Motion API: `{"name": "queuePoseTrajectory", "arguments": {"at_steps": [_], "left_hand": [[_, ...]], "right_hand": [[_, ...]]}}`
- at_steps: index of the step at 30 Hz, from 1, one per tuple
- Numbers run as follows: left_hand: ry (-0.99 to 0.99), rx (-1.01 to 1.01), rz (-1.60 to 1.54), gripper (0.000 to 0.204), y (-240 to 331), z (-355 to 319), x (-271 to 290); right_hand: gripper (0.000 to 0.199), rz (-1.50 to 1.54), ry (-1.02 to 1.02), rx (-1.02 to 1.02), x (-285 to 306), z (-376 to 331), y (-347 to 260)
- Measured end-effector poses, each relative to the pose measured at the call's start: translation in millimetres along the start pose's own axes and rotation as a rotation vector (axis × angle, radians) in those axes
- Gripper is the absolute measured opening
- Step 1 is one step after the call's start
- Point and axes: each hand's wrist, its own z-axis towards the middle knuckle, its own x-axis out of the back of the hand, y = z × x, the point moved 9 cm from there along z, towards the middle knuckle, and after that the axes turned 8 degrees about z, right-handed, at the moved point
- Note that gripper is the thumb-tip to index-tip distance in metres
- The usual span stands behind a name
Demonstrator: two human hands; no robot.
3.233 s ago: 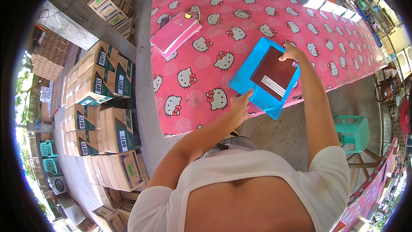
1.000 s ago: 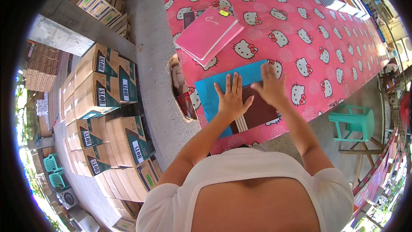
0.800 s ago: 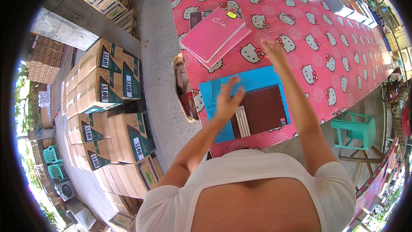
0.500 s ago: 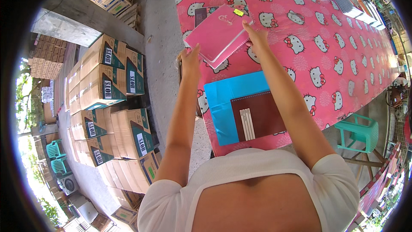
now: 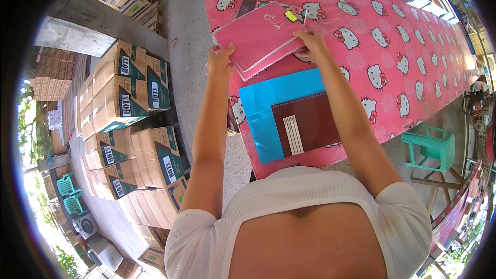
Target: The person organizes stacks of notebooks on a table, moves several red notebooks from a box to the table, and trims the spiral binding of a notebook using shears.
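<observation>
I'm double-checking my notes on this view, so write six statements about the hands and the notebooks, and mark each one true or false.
1. The left hand and right hand both hold the pink notebook. True.
2. The brown notebook lies on the blue sheet. True.
3. The left hand rests on the brown notebook. False: its grip is on the pink notebook's left edge.
4. The yellow tag is on the pink notebook. True.
5. The blue sheet covers the pink notebook. False: it lies under the brown notebook.
6. The pink notebook is nearer the person than the brown notebook. False: the brown notebook is nearer.
</observation>
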Motion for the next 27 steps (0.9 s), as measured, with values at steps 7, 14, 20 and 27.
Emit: {"name": "queuePoseTrajectory", "arguments": {"at_steps": [7, 14, 20, 27], "left_hand": [[-0.109, -0.262, -0.114, 0.044, 48, -53, -34], [-0.307, -0.281, -0.155, 0.041, 73, -158, -20], [-0.24, -0.347, 0.399, 0.043, -8, -200, 12], [0.117, -0.829, 1.106, 0.063, -33, -200, 11]], "right_hand": [[0.034, -0.109, -0.037, 0.137, 10, -16, -24], [0.044, -0.265, -0.072, 0.453, 58, -141, -63], [0.051, -0.32, 0.047, 0.445, 119, -211, -8], [0.064, -0.753, 0.168, 0.381, 140, -191, 46]]}}
